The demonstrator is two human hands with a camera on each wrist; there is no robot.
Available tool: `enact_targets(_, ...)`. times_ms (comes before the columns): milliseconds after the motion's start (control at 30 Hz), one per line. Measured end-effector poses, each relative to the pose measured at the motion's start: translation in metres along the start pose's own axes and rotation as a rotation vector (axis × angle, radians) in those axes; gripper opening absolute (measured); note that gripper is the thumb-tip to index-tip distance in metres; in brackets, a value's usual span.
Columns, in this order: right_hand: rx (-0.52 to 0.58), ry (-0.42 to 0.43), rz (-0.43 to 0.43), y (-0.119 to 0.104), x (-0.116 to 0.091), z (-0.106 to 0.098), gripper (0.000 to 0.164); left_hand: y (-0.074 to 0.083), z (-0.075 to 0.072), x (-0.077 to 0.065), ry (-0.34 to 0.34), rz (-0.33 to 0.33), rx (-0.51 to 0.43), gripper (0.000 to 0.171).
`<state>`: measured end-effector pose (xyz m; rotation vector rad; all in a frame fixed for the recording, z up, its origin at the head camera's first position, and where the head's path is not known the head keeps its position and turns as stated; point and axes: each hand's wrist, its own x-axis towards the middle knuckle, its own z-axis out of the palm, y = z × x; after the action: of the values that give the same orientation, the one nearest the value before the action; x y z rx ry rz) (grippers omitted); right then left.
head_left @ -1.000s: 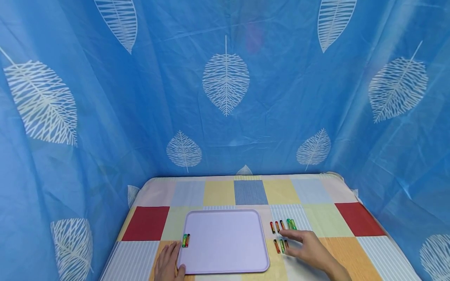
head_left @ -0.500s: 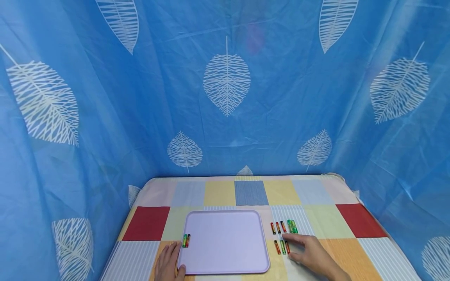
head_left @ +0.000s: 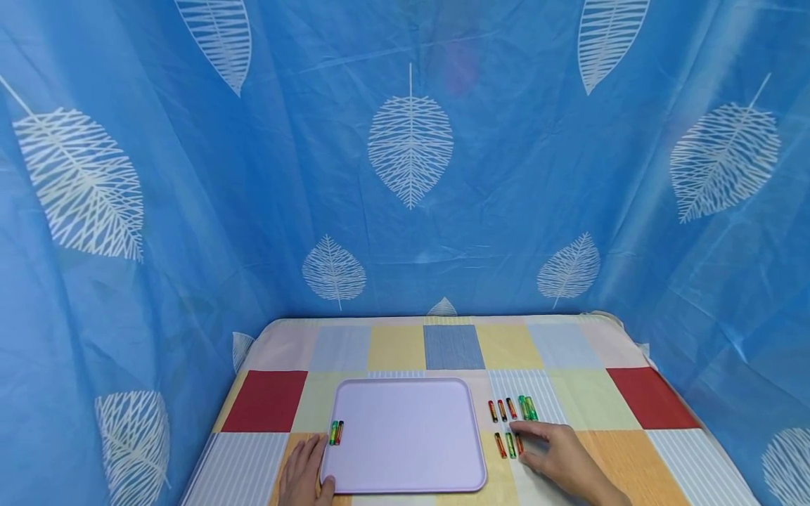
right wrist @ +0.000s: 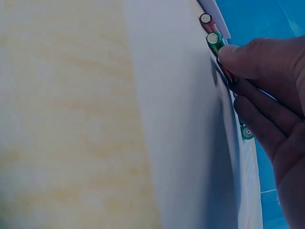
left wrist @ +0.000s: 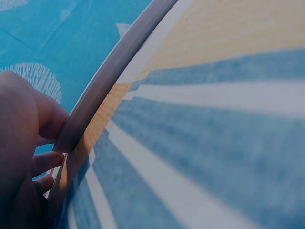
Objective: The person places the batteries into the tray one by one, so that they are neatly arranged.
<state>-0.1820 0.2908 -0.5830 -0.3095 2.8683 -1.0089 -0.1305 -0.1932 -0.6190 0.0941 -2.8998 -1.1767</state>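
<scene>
My left hand [head_left: 304, 472] lies at the front left corner of a lilac tray [head_left: 405, 488], fingers extended along its side and thumb against the rim. In the left wrist view, the thumb [left wrist: 52, 117] touches the tray rim [left wrist: 102, 86]. A green battery [head_left: 332, 433] and a red battery [head_left: 339, 433] lie side by side on the tray's left edge. To its right, my right hand [head_left: 563, 453] pinches a red battery [head_left: 519, 444] at the end of the front row. Beside it lie a green battery [head_left: 510, 445] and another red battery [head_left: 500, 445].
Behind the front row lie several red batteries [head_left: 502, 410] and two green batteries [head_left: 527, 407] on the table. A patchwork cloth [head_left: 392, 344] covers the table. Blue curtains [head_left: 481, 232] with white leaf prints stand at the back and both sides.
My right hand has lowered and moved slightly right, closing thumb and fingers around the rightmost front-row red battery. The left hand and tray have stayed in place.
</scene>
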Motion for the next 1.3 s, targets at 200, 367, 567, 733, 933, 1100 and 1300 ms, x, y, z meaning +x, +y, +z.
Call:
enact_targets(200,0.043,-0.006,0.01,-0.004,-0.001,-0.003,0.047,0.001,0.0,0.0,-0.001,0.0,-0.001,0.068)
enact_targets(367,0.06,-0.008,-0.032,-0.011,0.001,-0.005,0.046,0.001,-0.001,0.0,-0.002,0.005,-0.004,0.068)
enact_targets(567,0.096,0.022,-0.162,-0.023,0.01,0.0,0.044,-0.001,0.0,0.001,0.012,0.018,-0.011,0.068)
enact_targets(733,0.144,0.009,-0.226,-0.032,0.018,0.009,0.042,-0.002,0.002,0.0,0.026,0.023,-0.02,0.068)
enact_targets(933,0.168,0.0,-0.259,-0.045,0.026,0.019,0.042,-0.003,0.002,-0.003,0.046,0.046,-0.013,0.067)
enact_targets(1100,0.191,0.031,-0.333,-0.059,0.034,0.029,0.041,-0.001,0.002,-0.002,0.036,0.035,-0.03,0.067)
enact_targets(1300,0.224,0.048,-0.393,-0.072,0.043,0.042,0.041,-0.001,0.001,-0.002,0.014,0.019,-0.034,0.068)
